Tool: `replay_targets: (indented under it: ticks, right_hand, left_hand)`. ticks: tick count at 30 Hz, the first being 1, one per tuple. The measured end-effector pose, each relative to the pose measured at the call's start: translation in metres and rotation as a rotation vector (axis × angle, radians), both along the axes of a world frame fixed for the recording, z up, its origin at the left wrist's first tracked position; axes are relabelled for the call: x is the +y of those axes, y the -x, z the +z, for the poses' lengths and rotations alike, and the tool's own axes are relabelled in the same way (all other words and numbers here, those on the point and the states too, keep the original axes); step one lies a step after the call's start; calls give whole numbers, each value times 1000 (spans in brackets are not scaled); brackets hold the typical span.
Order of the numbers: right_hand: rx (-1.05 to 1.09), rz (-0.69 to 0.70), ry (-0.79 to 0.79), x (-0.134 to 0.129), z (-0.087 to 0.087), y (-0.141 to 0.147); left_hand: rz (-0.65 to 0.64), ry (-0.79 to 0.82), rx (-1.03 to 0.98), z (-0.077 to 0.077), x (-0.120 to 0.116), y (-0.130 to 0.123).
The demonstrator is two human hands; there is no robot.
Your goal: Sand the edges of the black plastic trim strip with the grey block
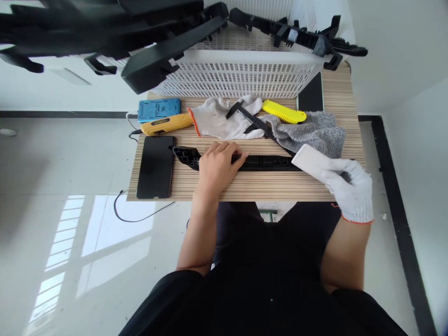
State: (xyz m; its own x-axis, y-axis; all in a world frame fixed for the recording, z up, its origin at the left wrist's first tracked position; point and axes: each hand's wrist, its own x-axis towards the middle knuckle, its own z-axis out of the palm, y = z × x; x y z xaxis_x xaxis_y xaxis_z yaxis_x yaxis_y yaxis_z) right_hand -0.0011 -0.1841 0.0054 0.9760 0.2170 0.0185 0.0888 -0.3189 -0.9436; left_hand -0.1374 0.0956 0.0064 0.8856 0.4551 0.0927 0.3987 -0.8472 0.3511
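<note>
A long black plastic trim strip lies flat across the table, its wider ribbed end at the left. My bare left hand is closed over its left part, thumb and fingers gripping the strip. My right hand, in a white knitted glove with an orange cuff edge, is closed around a white flat block with rounded corners. That block is over the strip's right end and hides it; I cannot tell whether they touch. Just beyond are a grey cloth and a black caliper.
A white glove lies under the caliper, beside a yellow toothed tool. At left are a black phone, a yellow-orange handheld tool and a blue box. Black plastic parts overhang a white basket behind.
</note>
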Motion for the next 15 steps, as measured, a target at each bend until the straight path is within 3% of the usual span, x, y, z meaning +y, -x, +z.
replay_targets:
  ticks: [4, 13, 15]
  right_hand:
    - [-3, -42, -115, 4, 4, 3]
    - [7, 22, -97, 4, 6, 3]
    - [1, -27, -91, 4, 5, 2]
  left_hand:
    - [1, -7, 3, 0, 0, 0]
    - [3, -4, 20, 1, -1, 0]
    - [3, -2, 24, 2, -1, 0]
